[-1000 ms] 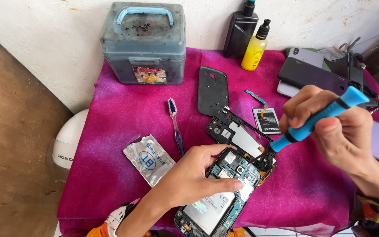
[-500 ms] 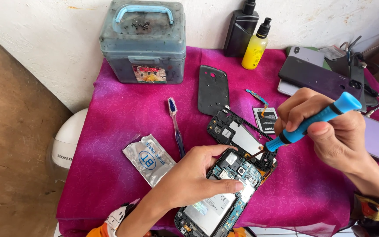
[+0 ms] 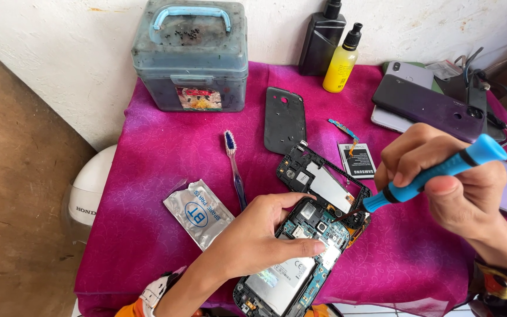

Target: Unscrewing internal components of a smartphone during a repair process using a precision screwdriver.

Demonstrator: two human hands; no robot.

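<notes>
The opened phone lies near the front edge of the magenta cloth, back cover off, its circuit board and silver battery bare; the left hand rests flat-ish over its upper half, fingers loosely spread, the thumb along the top edge and a fingertip pressing the board near the right side, pinning the thing down rather than gripping it; the right hand is closed around a blue screwdriver, fingers wrapped on the handle and the thumb braced along it, the shaft slanting down and left so the thin tip sits at the upper right corner of the phone, close by the left fingertips; whether the tip is seated in a screw I cannot tell; just behind the phone, touching or nearly so, lies a black inner frame with a white panel in it; beyond that a dark back cover lies flat, and a small battery beside the frame; a toothbrush and a silver foil pouch sit left of the hands; at the back stand a grey-blue plastic case, a black bottle and a yellow bottle; stacked phones lie at the far right.
</notes>
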